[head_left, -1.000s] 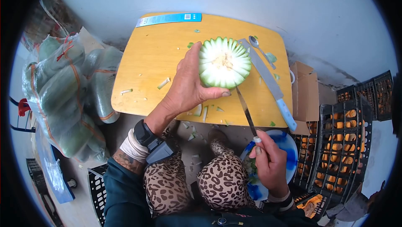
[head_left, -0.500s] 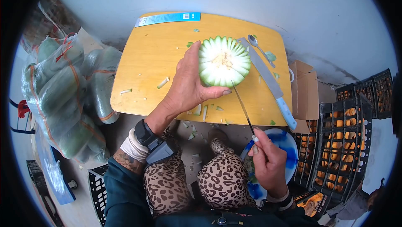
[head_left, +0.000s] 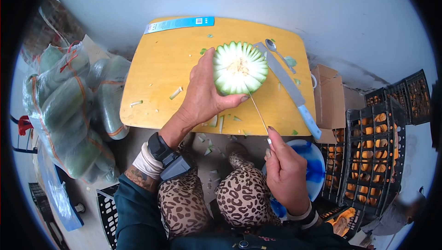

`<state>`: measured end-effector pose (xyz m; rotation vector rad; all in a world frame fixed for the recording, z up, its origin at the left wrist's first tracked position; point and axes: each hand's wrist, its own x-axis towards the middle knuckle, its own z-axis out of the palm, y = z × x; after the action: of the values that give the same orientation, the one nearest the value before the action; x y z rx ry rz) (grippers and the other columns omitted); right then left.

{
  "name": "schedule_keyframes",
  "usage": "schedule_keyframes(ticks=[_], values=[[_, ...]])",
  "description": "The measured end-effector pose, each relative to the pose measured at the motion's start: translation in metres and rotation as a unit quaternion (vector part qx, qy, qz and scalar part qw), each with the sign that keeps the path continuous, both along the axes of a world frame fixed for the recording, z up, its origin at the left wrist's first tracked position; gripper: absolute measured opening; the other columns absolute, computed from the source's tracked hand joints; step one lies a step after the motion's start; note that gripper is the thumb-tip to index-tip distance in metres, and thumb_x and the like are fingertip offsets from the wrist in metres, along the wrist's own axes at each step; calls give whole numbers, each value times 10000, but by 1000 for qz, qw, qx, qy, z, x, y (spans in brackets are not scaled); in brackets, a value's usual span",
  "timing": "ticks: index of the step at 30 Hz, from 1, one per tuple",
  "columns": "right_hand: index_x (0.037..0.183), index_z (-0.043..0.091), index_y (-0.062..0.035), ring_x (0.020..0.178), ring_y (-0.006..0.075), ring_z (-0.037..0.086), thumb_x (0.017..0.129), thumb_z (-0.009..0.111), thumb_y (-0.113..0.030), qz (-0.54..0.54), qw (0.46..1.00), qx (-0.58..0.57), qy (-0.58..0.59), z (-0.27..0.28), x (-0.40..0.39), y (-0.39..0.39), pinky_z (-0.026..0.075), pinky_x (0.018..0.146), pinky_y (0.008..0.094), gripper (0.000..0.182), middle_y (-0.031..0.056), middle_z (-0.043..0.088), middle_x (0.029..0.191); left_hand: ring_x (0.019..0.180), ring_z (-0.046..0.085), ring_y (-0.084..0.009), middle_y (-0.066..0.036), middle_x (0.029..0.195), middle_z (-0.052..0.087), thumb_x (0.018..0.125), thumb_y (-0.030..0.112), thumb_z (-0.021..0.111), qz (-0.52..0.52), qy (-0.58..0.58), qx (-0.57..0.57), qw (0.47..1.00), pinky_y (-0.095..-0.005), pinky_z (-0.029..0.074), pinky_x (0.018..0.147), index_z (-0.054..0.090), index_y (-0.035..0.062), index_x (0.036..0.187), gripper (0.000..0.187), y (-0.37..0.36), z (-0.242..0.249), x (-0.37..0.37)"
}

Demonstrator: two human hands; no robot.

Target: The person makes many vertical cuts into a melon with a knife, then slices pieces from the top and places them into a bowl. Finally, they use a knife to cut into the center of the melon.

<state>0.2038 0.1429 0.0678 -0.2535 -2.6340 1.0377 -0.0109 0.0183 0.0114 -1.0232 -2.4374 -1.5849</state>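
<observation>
My left hand [head_left: 202, 86] grips a cut piece of winter melon [head_left: 238, 68] by its left side, thumb along the lower rim. Its pale face points up, with notches cut all around the green edge and seedy pulp in the middle. My right hand [head_left: 286, 171] is closed on the handle of a thin carving knife [head_left: 258, 114]. The blade tip meets the melon's lower rim near my left thumb. To the right of the melon, a large kitchen knife [head_left: 287, 82] with a light blue handle lies on the yellow table [head_left: 161, 75], beside a spoon [head_left: 280, 55].
A blue knife sleeve [head_left: 179, 24] lies at the table's back edge, and melon scraps [head_left: 176, 93] are scattered about. Wrapped melons [head_left: 60, 107] are piled at left. At right stand a cardboard box [head_left: 329, 95], black crates [head_left: 373, 153] of orange pieces and a blue-white basin [head_left: 313, 162].
The view has shifted slightly. My right hand has moved up and a little left, closer to the melon, with the carving knife's tip still at the lower rim. My left hand keeps its grip.
</observation>
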Motion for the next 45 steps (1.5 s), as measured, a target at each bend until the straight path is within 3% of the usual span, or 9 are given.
schedule_keyframes(ticks=[4, 7, 16, 22, 25, 34, 39, 43, 45], values=[[1322, 539, 36, 777, 380, 648, 846, 586, 91, 3, 1000, -8, 0, -2, 0, -1, 519, 693, 405, 481, 235, 639, 927, 1217, 485, -396, -233, 1293, 514, 599, 433, 861, 4, 8, -12, 1000, -474, 309, 1093, 305, -80, 1401, 1103, 0, -1, -1], [1316, 560, 34, 711, 192, 650, 900, 529, 103, 3, 1000, 10, 19, -4, 6, -2, 521, 669, 291, 423, 197, 666, 913, 1217, 487, -390, -224, 1283, 522, 596, 439, 857, 7, 17, -26, 999, -472, 293, 1098, 321, -76, 1388, 1087, -1, 2, -1], [1327, 549, 44, 726, 146, 641, 914, 517, 84, 21, 999, -11, -39, 10, 10, 3, 520, 676, 276, 416, 170, 665, 881, 1190, 505, -385, -215, 1240, 543, 591, 428, 857, 15, 25, -8, 1000, -471, 293, 1088, 370, -43, 1339, 1009, 0, 2, -1], [1335, 512, 42, 775, 412, 626, 880, 604, 20, 11, 998, 69, 5, -5, -11, -9, 502, 669, 453, 465, 242, 620, 893, 1172, 511, -389, -204, 1231, 549, 594, 405, 857, 14, 24, -7, 1000, -470, 309, 1080, 387, -19, 1322, 965, 0, 4, 1], [1350, 501, 31, 776, 414, 623, 878, 605, 16, -1, 997, 76, -17, -2, -14, -13, 502, 669, 463, 484, 235, 617, 909, 1181, 505, -388, -199, 1235, 549, 597, 402, 856, 10, 4, -10, 1000, -467, 311, 1080, 390, -9, 1323, 956, -1, 5, 0], [1323, 539, 16, 764, 372, 636, 837, 608, 58, 43, 998, 49, 0, 1, 31, 1, 510, 667, 400, 492, 213, 622, 884, 1250, 475, -388, -254, 1304, 484, 615, 377, 860, 5, 12, -5, 1000, -453, 344, 1085, 307, -59, 1390, 1047, -1, -1, -1], [1339, 537, 8, 717, 242, 652, 909, 563, 18, 55, 995, -65, -54, -6, 53, 21, 518, 662, 328, 431, 159, 653, 867, 1245, 478, -421, -278, 1326, 462, 616, 345, 875, -17, -16, 9, 1000, -462, 401, 1052, 271, -82, 1419, 1091, -2, 6, 1], [1349, 528, 15, 704, 137, 635, 963, 506, -9, 49, 958, -250, -131, -2, 61, 30, 507, 657, 270, 387, 104, 667, 847, 1392, 376, -333, -255, 1470, 373, 663, 263, 852, -58, -102, 5, 993, -396, 325, 1145, 181, -73, 1504, 1127, -6, 13, -3], [1381, 494, 16, 613, 55, 514, 975, 465, -1, 22, 972, -225, -67, -5, 55, 27, 428, 563, 217, 406, 62, 655, 835, 1404, 363, -325, -242, 1491, 357, 673, 251, 846, -89, -134, 17, 987, -394, 303, 1158, 181, -43, 1520, 1117, -10, 9, -10]])
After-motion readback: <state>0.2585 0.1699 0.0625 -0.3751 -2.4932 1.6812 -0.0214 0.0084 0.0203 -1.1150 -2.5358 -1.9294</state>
